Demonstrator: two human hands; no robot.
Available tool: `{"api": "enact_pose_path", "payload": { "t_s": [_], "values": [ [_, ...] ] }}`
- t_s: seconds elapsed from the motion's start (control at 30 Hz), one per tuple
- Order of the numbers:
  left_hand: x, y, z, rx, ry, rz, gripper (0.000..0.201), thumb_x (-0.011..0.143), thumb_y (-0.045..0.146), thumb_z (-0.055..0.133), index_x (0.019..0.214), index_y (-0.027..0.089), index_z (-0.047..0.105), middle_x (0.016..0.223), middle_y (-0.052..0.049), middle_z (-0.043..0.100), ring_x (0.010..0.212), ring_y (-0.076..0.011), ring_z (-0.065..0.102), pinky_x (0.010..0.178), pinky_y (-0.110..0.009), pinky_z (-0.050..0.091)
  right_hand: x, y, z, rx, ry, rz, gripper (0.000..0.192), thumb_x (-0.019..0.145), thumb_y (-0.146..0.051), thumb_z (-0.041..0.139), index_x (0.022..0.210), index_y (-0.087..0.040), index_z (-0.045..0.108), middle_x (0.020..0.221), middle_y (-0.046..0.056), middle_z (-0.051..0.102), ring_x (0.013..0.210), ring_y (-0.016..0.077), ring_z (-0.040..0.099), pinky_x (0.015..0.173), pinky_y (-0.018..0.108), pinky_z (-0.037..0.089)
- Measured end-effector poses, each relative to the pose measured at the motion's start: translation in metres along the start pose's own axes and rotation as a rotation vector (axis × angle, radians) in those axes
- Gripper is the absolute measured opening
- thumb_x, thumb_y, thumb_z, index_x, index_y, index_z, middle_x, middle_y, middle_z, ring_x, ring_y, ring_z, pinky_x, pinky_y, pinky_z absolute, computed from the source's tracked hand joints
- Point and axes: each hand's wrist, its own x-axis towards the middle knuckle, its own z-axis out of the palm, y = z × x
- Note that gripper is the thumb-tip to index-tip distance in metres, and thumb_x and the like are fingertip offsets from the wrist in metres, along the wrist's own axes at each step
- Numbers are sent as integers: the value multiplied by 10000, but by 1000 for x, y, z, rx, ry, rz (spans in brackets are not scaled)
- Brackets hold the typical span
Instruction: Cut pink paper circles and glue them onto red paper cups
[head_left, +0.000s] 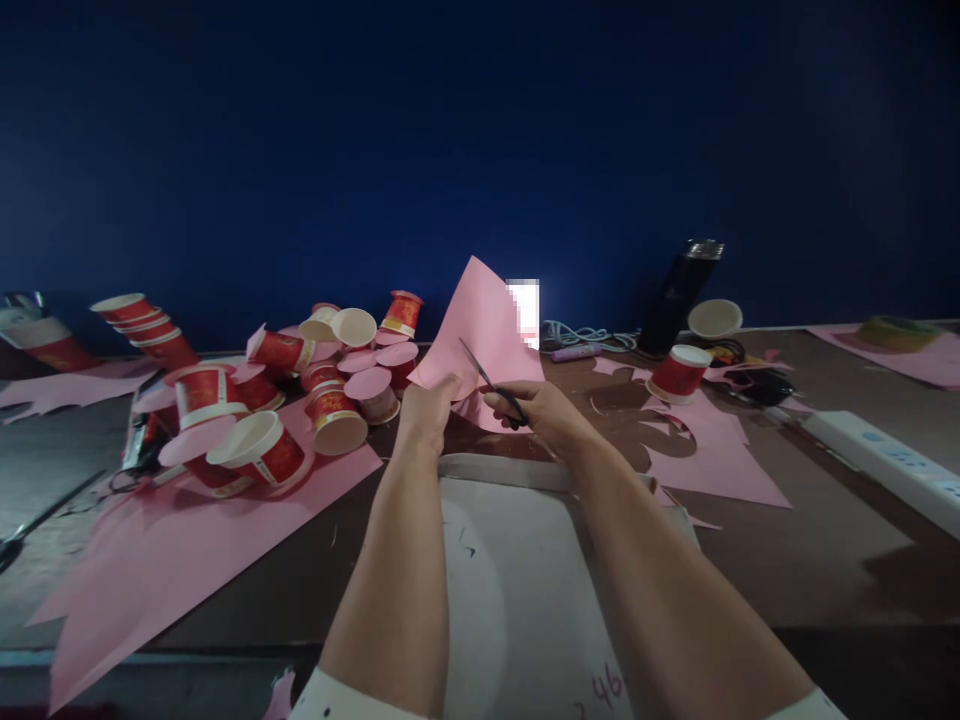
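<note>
While the left hand (pixel 425 408) grips pink paper (pixel 478 312) rising beyond, the right hand (pixel 551 412) clasps scissors (pixel 511 400).

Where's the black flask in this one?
In the head view, the black flask is right of centre at the back of the table, near the blue wall, behind a red paper cup.

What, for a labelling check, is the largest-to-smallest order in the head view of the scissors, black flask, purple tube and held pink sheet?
1. Held pink sheet
2. Black flask
3. Scissors or purple tube, unsure: the scissors look longer, but the right hand partly covers them.
</note>
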Motion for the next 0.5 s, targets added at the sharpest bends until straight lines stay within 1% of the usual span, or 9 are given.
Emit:
{"api": "enact_pose_path", "payload": {
  "t_s": [0.07, 0.17, 0.3, 0.5],
  "values": [
    [1, -1, 0, -26, -26, -19, 390, 563, 344, 745, 870, 109, 692, 871, -106, 700, 827, -249, 654, 766, -377, 508, 0, 0, 0, 12, 7, 0, 462, 606, -415, 781, 1004, -183, 734, 741, 42, 645, 684, 131, 545, 649, 288, 432],
    [3, -3, -1, -31, -21, -40, 404, 557, 352, 748, 869, 101, 692, 871, -111, 699, 832, -252, 653, 770, -384, 508, 0, 1, 1, 39, 8, 2, 470, 608, -416, 780, 1001, -164, 731, 693, 28, 619, 654, 119, 533, 623, 271, 421],
    [3, -5, -1, -42, -41, -20, 393, 579, 350, 735, 879, 99, 692, 867, -105, 699, 843, -247, 654, 786, -383, 505, 0, 2, 1, 67, -14, -6, 481, 636, -435, 760, 1013, -137, 720, 636, 7, 573, 571, 88, 483, 572, 251, 387],
    [2, -3, -1, -7, -16, -44, 353, 585, 330, 721, 865, 119, 688, 826, -94, 695, 842, -250, 654, 765, -375, 508, 0, 2, 0, 62, -25, 7, 510, 637, -459, 756, 1016, -120, 712, 640, 10, 568, 566, 88, 479, 571, 250, 381]
  ]
}}
